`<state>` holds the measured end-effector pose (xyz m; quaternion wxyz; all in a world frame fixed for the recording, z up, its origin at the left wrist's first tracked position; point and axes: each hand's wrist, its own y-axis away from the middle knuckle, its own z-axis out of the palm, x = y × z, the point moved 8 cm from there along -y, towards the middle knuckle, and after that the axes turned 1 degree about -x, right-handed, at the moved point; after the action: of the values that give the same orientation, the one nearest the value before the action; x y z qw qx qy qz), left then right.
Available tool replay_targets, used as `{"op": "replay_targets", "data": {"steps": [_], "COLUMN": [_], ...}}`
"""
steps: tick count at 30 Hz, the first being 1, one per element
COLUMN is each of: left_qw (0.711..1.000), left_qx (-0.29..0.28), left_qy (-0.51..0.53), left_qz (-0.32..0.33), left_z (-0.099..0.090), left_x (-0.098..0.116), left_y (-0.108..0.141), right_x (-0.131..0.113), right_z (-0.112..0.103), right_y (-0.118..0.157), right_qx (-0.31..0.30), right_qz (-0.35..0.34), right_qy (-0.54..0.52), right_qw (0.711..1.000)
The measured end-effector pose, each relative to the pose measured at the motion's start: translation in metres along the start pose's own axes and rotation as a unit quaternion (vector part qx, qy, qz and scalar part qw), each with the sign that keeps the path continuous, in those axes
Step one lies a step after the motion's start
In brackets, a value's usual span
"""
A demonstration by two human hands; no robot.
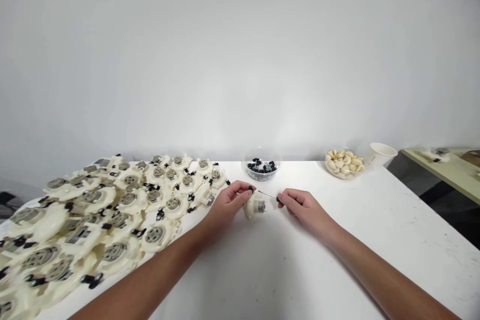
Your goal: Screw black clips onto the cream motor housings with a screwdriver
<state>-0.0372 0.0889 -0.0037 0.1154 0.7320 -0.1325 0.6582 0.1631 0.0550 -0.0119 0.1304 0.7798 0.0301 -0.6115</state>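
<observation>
My left hand [227,203] grips a cream plastic housing with a small silver motor [252,207] set in it, held just above the white table. A small black piece [252,188] sits at the housing's top, by my left fingertips. My right hand [302,206] is closed round the dark handle of a screwdriver [269,195]. Its thin metal shaft points left toward the black piece; whether the tip touches it I cannot tell. Behind both hands stands a clear round bowl [261,176] of black and silver small parts.
Many similar cream motor housings [129,200] cover the left side of the table [240,280]. At the back right are a clear bowl of pale, garlic-like pieces [344,164] and a white paper cup [380,154]. Beyond the right edge is another light-topped table [446,172].
</observation>
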Motion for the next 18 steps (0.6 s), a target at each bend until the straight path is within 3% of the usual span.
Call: {"op": "replay_targets", "data": {"steps": [5,18], "left_qw": [0.999,0.999], "left_qx": [0.005,-0.006], "left_qy": [0.039,-0.039], "left_qz": [-0.020,0.005], "left_z": [0.001,0.001], "left_x": [-0.007,0.008], "left_y": [-0.001,0.005], "right_x": [0.009,0.002], "right_z": [-0.003,0.001], "right_y": [-0.004,0.000], "right_qx": [0.002,-0.033], "right_qz": [0.019,0.030], "right_qy": [-0.011,-0.035], "right_qw": [1.000,0.998]}}
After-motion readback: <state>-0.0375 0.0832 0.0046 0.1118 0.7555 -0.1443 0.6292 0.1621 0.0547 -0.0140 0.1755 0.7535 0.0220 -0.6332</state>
